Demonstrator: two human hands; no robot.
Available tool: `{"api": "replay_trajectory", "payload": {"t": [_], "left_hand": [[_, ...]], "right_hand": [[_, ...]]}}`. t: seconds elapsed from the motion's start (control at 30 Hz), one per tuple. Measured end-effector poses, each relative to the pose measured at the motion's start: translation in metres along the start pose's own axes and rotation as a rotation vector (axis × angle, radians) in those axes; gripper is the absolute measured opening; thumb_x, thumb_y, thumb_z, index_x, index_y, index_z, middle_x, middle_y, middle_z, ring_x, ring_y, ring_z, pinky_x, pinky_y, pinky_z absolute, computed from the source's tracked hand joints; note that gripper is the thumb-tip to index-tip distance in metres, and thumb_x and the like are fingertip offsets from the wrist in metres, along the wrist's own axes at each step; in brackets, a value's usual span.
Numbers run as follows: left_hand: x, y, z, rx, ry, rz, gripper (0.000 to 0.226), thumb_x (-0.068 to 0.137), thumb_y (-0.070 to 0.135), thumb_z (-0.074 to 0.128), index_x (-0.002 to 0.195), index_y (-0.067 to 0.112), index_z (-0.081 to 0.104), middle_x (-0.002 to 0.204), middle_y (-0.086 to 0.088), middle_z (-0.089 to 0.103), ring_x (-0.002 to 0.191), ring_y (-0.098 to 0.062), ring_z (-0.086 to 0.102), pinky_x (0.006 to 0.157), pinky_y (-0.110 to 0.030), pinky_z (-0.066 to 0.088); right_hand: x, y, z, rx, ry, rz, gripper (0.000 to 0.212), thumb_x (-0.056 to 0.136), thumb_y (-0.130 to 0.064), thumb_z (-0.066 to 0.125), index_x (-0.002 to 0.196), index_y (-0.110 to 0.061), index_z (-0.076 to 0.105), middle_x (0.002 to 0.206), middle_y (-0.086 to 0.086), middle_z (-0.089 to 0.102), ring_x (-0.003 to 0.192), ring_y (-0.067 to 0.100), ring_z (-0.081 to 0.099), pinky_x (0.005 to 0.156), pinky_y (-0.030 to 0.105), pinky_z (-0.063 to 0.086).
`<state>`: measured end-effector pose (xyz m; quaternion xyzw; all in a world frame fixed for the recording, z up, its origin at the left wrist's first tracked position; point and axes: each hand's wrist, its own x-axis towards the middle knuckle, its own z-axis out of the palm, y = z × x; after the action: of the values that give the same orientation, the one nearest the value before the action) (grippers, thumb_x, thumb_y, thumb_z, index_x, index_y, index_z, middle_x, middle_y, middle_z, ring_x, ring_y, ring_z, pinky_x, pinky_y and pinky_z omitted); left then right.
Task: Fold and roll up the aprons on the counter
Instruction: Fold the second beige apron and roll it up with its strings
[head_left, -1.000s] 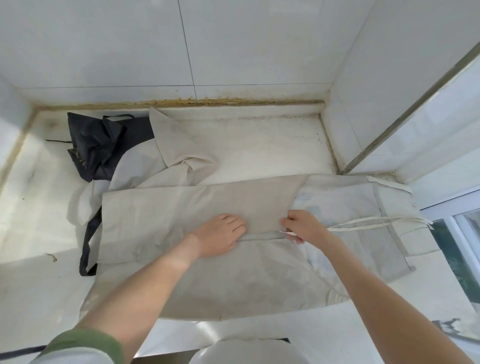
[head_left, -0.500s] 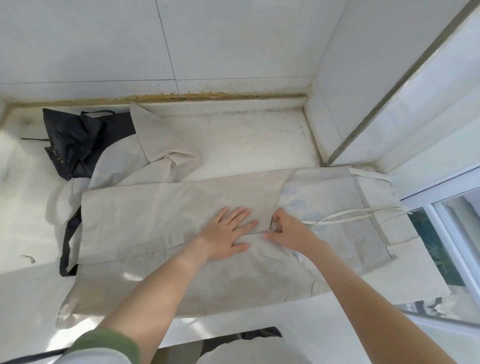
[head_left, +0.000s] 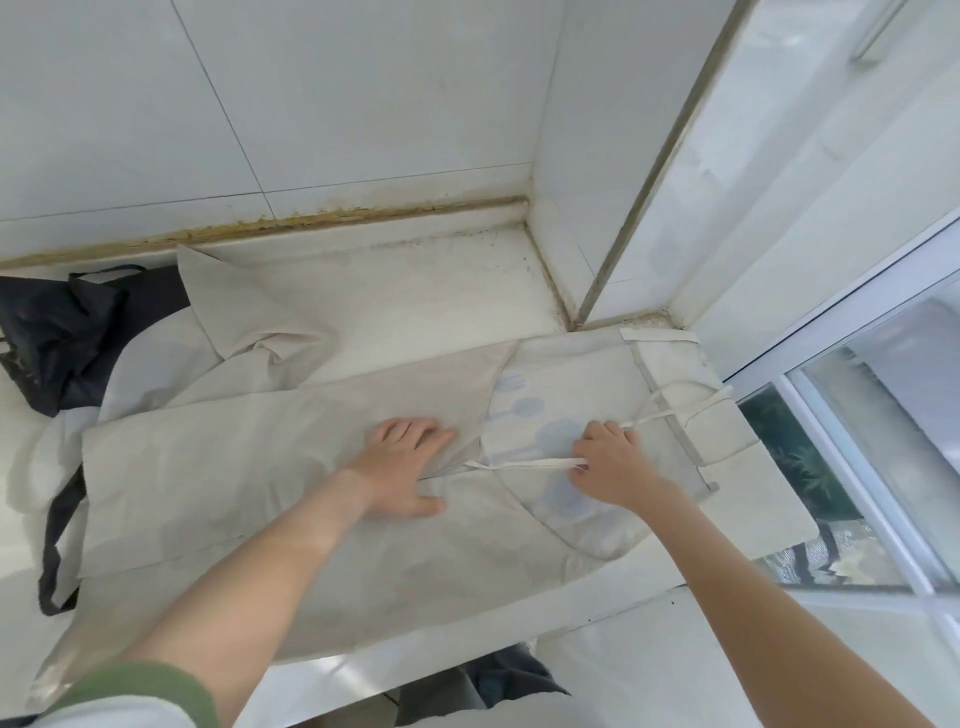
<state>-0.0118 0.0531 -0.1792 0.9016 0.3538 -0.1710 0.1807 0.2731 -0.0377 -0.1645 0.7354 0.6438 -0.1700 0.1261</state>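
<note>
A beige apron (head_left: 223, 483) lies spread across the white counter (head_left: 426, 296), its long side folded over toward me. My left hand (head_left: 402, 462) presses flat on the fold near the middle. Just to the right, my right hand (head_left: 610, 462) pinches the apron's white tie strap (head_left: 524, 464), which runs taut from the fold to my fingers. The apron's bib end (head_left: 670, 415) with its loop straps lies at the right by the window. A second beige apron (head_left: 249, 322) lies crumpled behind, and a black apron (head_left: 62, 327) is bunched at the far left.
White tiled walls close the counter at the back and right corner. A window frame (head_left: 831, 415) runs along the right. The counter's front edge (head_left: 467, 644) passes under the apron's hem, which overhangs it slightly.
My right hand has drawn the white tie strap out to the right from under the fold. My left hand stays pressed on the fold. The camera has swung to the right.
</note>
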Motion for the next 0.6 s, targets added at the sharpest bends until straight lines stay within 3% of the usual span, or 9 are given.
{"api": "replay_trajectory", "payload": {"t": [0.17,0.27,0.37,0.43,0.5,0.6], "left_hand": [[-0.006,0.011,0.002,0.036,-0.069,0.064,0.094,0.077,0.067,0.059,0.151,0.037,0.009,0.158,-0.003,0.006,0.146,-0.020,0.003,0.116,-0.037,-0.002],[-0.007,0.012,-0.004,0.028,-0.078,0.047,0.095,0.075,0.068,0.061,0.151,0.037,0.013,0.156,-0.002,0.012,0.144,-0.020,0.010,0.114,-0.035,0.005],[-0.002,0.018,-0.017,0.011,-0.035,0.007,0.085,0.083,0.064,0.056,0.151,0.031,0.016,0.151,-0.004,0.026,0.138,-0.023,0.026,0.111,-0.035,0.021],[0.005,0.023,-0.034,-0.162,-0.001,-0.069,0.080,0.086,0.055,0.058,0.149,0.028,0.016,0.145,-0.003,0.037,0.128,-0.024,0.043,0.104,-0.035,0.036],[0.018,0.030,-0.051,-0.494,0.025,-0.179,0.075,0.085,0.053,0.061,0.144,0.026,0.024,0.133,0.000,0.048,0.112,-0.022,0.055,0.096,-0.036,0.044],[0.043,0.037,-0.070,-0.919,0.064,-0.304,0.057,0.086,0.052,0.059,0.132,0.023,0.043,0.117,0.007,0.055,0.108,-0.015,0.054,0.094,-0.032,0.044]], "right_hand": [[0.014,-0.006,-0.040,-0.218,0.057,0.050,0.028,0.092,-0.021,0.044,0.116,-0.011,0.056,0.124,0.007,0.045,0.119,0.026,0.040,0.093,0.034,0.031],[0.030,-0.025,-0.070,-0.049,0.073,0.127,0.028,0.098,-0.019,0.036,0.118,-0.008,0.054,0.121,0.010,0.057,0.114,0.028,0.054,0.087,0.033,0.042],[0.055,-0.050,-0.095,0.209,0.088,0.108,0.023,0.093,-0.010,0.039,0.109,-0.004,0.055,0.113,0.015,0.060,0.105,0.032,0.057,0.079,0.032,0.043],[0.070,-0.069,-0.109,0.377,0.134,0.018,0.022,0.089,-0.004,0.040,0.104,-0.006,0.056,0.106,0.015,0.061,0.093,0.031,0.057,0.070,0.029,0.040],[0.080,-0.087,-0.119,0.447,0.118,-0.132,0.026,0.089,-0.002,0.041,0.110,-0.009,0.055,0.107,0.011,0.059,0.087,0.026,0.051,0.069,0.026,0.037],[0.092,-0.110,-0.126,0.341,0.029,-0.378,0.049,0.089,0.004,0.041,0.133,-0.016,0.047,0.139,0.004,0.045,0.126,0.021,0.041,0.095,0.026,0.031]]}}
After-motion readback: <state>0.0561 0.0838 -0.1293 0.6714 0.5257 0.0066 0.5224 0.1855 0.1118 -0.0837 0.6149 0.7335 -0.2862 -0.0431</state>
